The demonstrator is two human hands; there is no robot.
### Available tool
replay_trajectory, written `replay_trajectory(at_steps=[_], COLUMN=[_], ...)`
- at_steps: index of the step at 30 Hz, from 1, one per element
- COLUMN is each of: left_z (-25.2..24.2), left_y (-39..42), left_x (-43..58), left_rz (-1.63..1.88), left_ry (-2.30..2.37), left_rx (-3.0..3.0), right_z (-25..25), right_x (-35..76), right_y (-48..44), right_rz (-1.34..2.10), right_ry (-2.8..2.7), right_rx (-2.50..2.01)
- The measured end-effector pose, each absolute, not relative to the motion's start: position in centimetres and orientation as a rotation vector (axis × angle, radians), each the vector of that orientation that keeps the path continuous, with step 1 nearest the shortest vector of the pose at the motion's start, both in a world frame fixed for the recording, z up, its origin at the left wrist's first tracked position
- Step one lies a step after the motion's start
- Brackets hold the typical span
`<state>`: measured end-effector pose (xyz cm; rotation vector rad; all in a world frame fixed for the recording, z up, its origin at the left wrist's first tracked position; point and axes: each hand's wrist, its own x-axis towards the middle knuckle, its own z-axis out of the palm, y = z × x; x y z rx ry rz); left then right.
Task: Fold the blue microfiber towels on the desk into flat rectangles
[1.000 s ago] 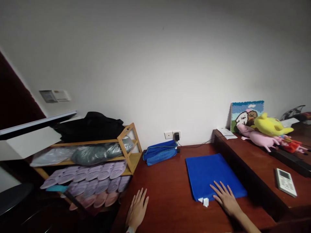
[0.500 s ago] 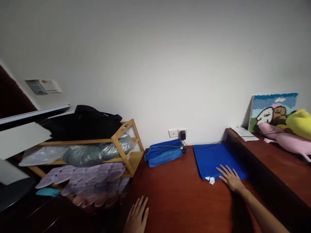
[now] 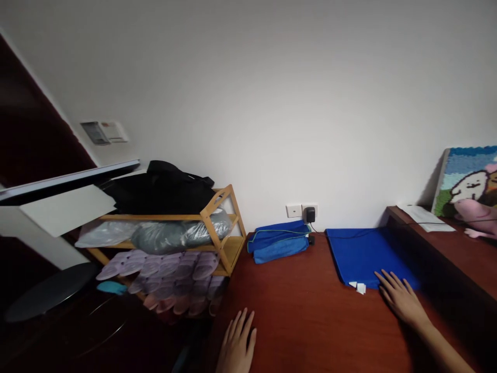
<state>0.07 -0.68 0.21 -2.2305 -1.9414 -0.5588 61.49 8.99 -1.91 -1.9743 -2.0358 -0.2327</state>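
My left hand (image 3: 236, 346) rests palm down near the left edge of the reddish-brown tabletop (image 3: 298, 311), fingers stretched out and nothing in them. Over at the right, my right hand (image 3: 402, 300) lies with spread fingers at the front edge of a flat blue cloth (image 3: 365, 254), its fingertips touching or just above the fabric. Small white tags (image 3: 359, 287) stick out from the cloth's front edge. Farther back, by the wall, sits a folded blue towel (image 3: 279, 242) with a green edge line.
A black plug (image 3: 309, 213) sits in the wall socket, its cable trailing right. To the left stands a wooden rack (image 3: 223, 233) with lilac slippers (image 3: 182, 267) and a black bag (image 3: 163, 191). The raised ledge (image 3: 466, 248) at right bears paper, a picture and a pink plush toy (image 3: 479, 217).
The view has turned left, so everything appears shifted to the right. My right hand has slid slightly toward me at the cloth's front edge. Both hands stay spread.
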Motion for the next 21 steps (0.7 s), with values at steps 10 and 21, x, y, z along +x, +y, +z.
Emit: replay_trajectory(at_steps=[10,21], left_z=[0.2,-2.8], left_y=[-1.4,-0.9], left_x=[0.4,-0.9], left_rz=[-0.568,-0.583], left_ry=[-2.015,-1.947], left_rx=[-2.226,-2.263], right_z=[6.4,10.9], right_x=[40.9,29.4], right_y=[15.0,27.7], right_rz=[-0.116,-0.125], right_ry=[-2.352,-2.358], right_rx=[-1.497,-1.858])
